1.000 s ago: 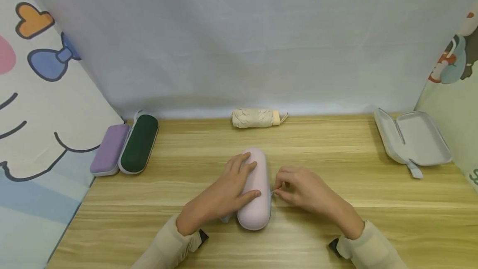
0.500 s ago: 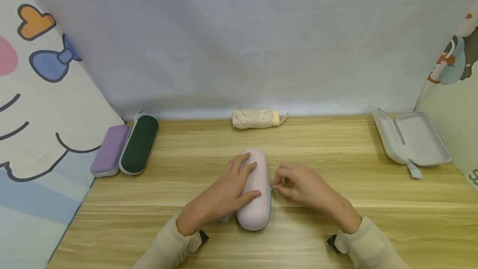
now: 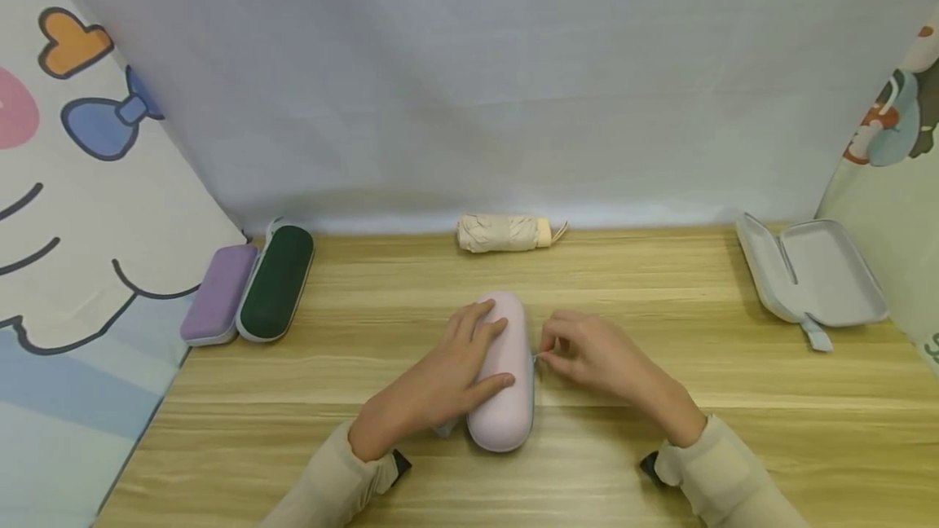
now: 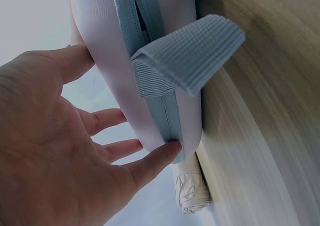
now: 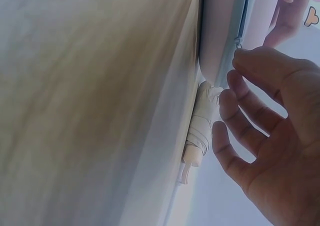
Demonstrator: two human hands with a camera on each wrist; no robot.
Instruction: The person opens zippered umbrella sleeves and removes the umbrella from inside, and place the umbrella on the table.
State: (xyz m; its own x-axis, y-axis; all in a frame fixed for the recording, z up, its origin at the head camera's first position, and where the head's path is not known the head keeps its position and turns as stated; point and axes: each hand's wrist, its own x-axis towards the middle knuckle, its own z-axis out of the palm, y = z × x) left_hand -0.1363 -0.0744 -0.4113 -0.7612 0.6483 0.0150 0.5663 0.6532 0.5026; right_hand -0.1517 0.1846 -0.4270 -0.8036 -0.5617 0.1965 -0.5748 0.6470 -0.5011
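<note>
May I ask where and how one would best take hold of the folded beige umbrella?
I'd grip the folded beige umbrella around the middle of its rolled body, coming from above and the near side, since it lies flat, left to right, with the pale curtain close behind. The thin strap at its right end seems a weaker hold.

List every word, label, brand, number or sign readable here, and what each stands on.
"S", apparently: dark lettering on the pale-green printed wall panel at right, cut off by the head view's edge; anything further is unreadable.
None legible on the long pale-pink zip case, rolled beige fabric umbrella, purple oblong case, dark-green oblong case or open light-grey case.
</note>
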